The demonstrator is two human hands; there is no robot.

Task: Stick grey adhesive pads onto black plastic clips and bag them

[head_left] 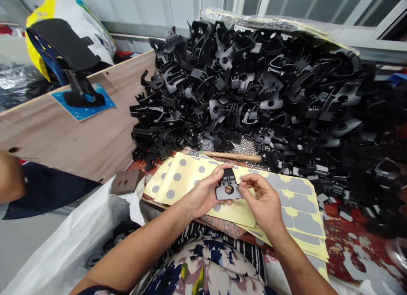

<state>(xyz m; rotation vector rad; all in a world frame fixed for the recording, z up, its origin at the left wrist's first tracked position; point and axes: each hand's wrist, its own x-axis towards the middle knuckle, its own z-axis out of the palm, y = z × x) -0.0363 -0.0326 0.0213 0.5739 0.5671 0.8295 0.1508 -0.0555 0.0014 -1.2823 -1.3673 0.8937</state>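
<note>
My left hand (203,193) grips a small black plastic part (228,187) with a round hole, holding it over my lap. My right hand (262,197) pinches the part's right edge with thumb and forefinger. Under both hands lie yellow backing sheets: one with round grey sticker dots (184,172) on the left, another with larger grey sticker pads (299,197) on the right. Behind them rises a big heap of identical black plastic parts (254,87).
A wooden stick (232,156) lies at the foot of the heap. A plywood board (79,134) stands at the left with a black stand (68,62) on a blue sheet. A white plastic bag (73,244) is at lower left. Another person's arm (9,178) shows at the left edge.
</note>
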